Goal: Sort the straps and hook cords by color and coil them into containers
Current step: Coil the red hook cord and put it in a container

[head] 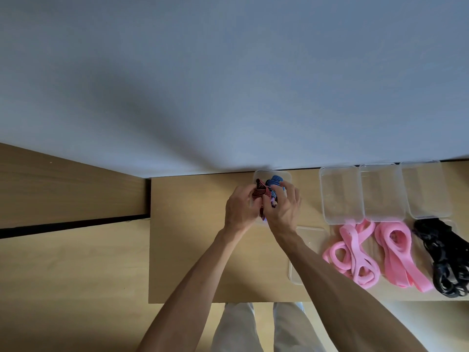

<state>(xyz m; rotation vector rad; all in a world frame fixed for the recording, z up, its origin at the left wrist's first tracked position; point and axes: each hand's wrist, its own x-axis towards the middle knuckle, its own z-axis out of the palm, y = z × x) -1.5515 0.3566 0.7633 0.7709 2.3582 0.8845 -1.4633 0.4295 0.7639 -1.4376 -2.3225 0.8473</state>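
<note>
My left hand (239, 208) and my right hand (284, 208) meet over a clear plastic container (285, 175) at the table's far edge. Between the fingers is a bundle of striped cords: a red-and-black cord (261, 192) on the left side and a blue-and-black cord (275, 181) behind it. Both hands grip the bundle, which hides most of the container's inside. Two heaps of pink straps (351, 255) (398, 252) lie to the right, and a heap of black straps (446, 260) lies at the far right.
Three clear containers (340, 194) (383, 191) (426, 189) stand in a row along the wall, behind the heaps. A clear lid (304, 235) lies flat under my right forearm. The wooden table (190, 237) ends just before my legs. A lower wooden surface (63, 194) lies to the left.
</note>
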